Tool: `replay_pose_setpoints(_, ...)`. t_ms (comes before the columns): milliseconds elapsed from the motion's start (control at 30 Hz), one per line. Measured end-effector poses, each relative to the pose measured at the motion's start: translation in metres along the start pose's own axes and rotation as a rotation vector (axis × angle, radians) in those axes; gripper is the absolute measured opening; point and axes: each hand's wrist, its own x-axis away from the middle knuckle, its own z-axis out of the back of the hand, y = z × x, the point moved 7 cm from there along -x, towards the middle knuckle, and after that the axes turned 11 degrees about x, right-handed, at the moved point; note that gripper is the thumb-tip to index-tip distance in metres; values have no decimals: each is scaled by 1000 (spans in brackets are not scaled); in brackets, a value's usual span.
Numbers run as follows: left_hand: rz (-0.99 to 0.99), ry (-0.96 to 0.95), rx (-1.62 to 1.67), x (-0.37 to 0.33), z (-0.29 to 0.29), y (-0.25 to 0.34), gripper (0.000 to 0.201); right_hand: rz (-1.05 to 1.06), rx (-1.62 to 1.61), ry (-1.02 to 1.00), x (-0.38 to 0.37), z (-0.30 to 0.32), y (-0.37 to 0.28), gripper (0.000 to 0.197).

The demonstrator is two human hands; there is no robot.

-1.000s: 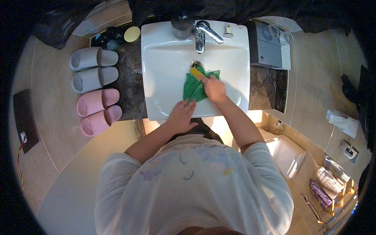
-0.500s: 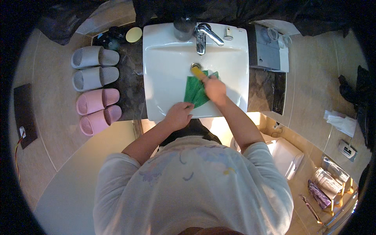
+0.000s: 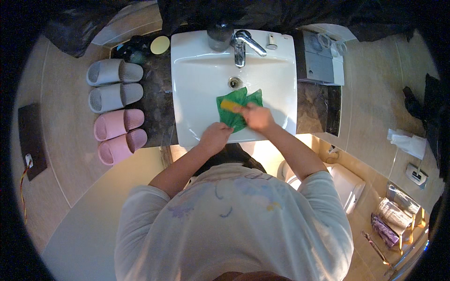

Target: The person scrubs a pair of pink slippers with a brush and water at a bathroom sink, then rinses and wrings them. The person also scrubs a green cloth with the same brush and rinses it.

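A wet-looking green cloth (image 3: pixel 237 115) lies spread in the front half of the white sink (image 3: pixel 192 93). Its near edge is pinched in my left hand (image 3: pixel 216 136), which is closed at the front of the basin. My right hand (image 3: pixel 258 117) is wrapped round a yellow bar-shaped thing (image 3: pixel 229 105), slightly blurred, and lays it on the cloth; whether it is soap or a brush I cannot make out. Just beyond the cloth is the round drain (image 3: pixel 235 83), uncovered. Above it stands the chrome faucet (image 3: pixel 241 49).
On the dark counter at left, grey slippers (image 3: pixel 105 97) and pink slippers (image 3: pixel 112 125) stand paired beside the sink. A dark bottle (image 3: pixel 219 37) stands behind the basin, left of the faucet. Grey boxes (image 3: pixel 321 61) occupy the right counter. A white toilet (image 3: pixel 346 185) is at lower right.
My right hand has drawn the yellow bar back from the drain and turned it leftward over the cloth. The cloth's folds have shifted; my left hand keeps its hold on the near edge.
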Motion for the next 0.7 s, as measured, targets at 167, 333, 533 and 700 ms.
replay_pose_setpoints(167, -49, 89, 43, -1, 7, 7, 25, -493, -45, -31, -14, -30, 77, 37)
replay_pose_setpoints(333, -95, 123, -10, -3, 11, 5, 27, -408, -161, 175, -8, -3, 52, 34)
replay_pose_setpoints(533, 422, 326, 1372, -31, 1, -16, 27, -651, -555, 558, 32, 1, 78, 33)
replay_pose_setpoints(700, 362, 327, 2061, -37, 27, 9, 34, -602, -736, 707, 43, -12, 99, 31)
